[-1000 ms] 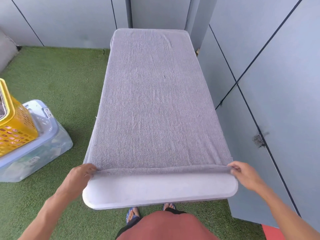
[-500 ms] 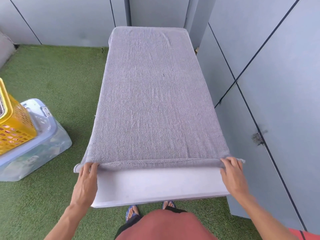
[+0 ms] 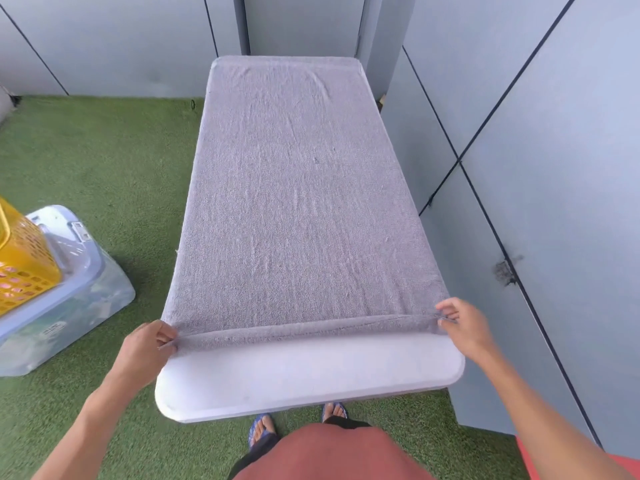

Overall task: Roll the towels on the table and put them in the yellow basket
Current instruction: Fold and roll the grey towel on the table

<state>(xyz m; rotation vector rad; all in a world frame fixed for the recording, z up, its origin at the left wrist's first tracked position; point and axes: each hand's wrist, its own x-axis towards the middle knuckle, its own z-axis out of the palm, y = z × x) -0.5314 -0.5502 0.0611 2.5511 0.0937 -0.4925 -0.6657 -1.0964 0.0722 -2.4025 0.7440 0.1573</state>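
A grey towel point(image 3: 294, 202) lies spread flat over nearly the whole white table point(image 3: 308, 382). Its near edge is turned over into a narrow fold, a little back from the table's front edge. My left hand point(image 3: 147, 351) pinches the fold's left corner. My right hand point(image 3: 462, 325) pinches the right corner. The yellow basket point(image 3: 20, 258) stands at the far left of the view, on top of a clear plastic box, and is partly cut off by the frame.
The clear storage box point(image 3: 65, 303) with a pale lid sits on green artificial grass point(image 3: 104, 168) left of the table. Grey wall panels point(image 3: 536, 168) run close along the table's right side and behind it. My feet in sandals show below the table's front.
Both hands have shifted along the towel's near edge and now pinch the two corners of the fold; the fold sits slightly farther up the table than a second ago.
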